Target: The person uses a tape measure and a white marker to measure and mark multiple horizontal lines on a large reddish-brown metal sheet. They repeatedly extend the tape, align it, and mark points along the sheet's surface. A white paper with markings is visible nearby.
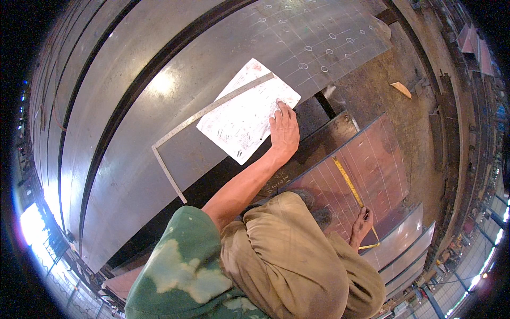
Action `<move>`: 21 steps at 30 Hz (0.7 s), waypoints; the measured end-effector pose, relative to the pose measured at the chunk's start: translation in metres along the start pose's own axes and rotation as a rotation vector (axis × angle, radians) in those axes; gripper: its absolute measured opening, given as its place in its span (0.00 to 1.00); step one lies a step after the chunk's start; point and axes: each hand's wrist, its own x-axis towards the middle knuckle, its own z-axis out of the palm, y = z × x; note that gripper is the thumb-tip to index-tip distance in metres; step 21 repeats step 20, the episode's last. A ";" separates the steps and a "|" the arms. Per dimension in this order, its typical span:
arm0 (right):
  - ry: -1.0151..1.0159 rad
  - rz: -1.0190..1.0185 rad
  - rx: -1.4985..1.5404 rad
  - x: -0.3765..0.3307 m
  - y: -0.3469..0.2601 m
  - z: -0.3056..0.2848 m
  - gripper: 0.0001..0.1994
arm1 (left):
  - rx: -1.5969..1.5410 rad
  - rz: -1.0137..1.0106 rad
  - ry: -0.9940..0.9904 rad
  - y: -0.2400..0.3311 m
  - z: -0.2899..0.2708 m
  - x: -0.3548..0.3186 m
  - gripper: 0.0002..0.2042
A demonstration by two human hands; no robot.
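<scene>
My left hand [284, 130] rests on a white sheet of paper [234, 119] with printed and smudged marks, fingers stretched out near its right edge. The sheet lies on a large grey steel plate. A metal square [199, 114] lies with its long arm across the paper; its short arm points toward me. Lower right, my right hand [363, 226] pinches a yellow measuring tape [348, 181]. The tape's graduated strip extends over a reddish-brown steel plate [372, 159] scribed with white lines. Past my fingers, the tape bends sharply near my wrist.
White grid lines and chalk circles mark the far part of the grey plate [308, 37]. Dark gaps separate long steel plates at left. Narrow grey plates [398, 239] lie beside the reddish one. A tan offcut [401, 90] lies on the brown floor. My bent knees fill the lower middle.
</scene>
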 end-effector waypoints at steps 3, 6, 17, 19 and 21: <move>0.019 -0.013 0.004 0.002 0.011 0.001 0.16 | 0.006 0.007 0.004 0.002 0.000 0.001 0.28; 0.060 -0.082 -0.022 0.001 0.012 0.003 0.16 | 0.015 0.010 -0.012 0.003 -0.003 0.001 0.28; 0.019 -0.023 0.022 -0.001 -0.002 0.001 0.14 | -0.006 -0.015 -0.056 0.003 -0.004 0.003 0.30; -0.006 -0.002 0.018 -0.001 -0.005 -0.001 0.13 | -0.022 -0.029 -0.081 0.004 -0.005 0.005 0.30; -0.012 -0.009 0.014 0.000 0.002 -0.002 0.13 | -0.025 -0.027 -0.081 0.005 -0.006 0.006 0.30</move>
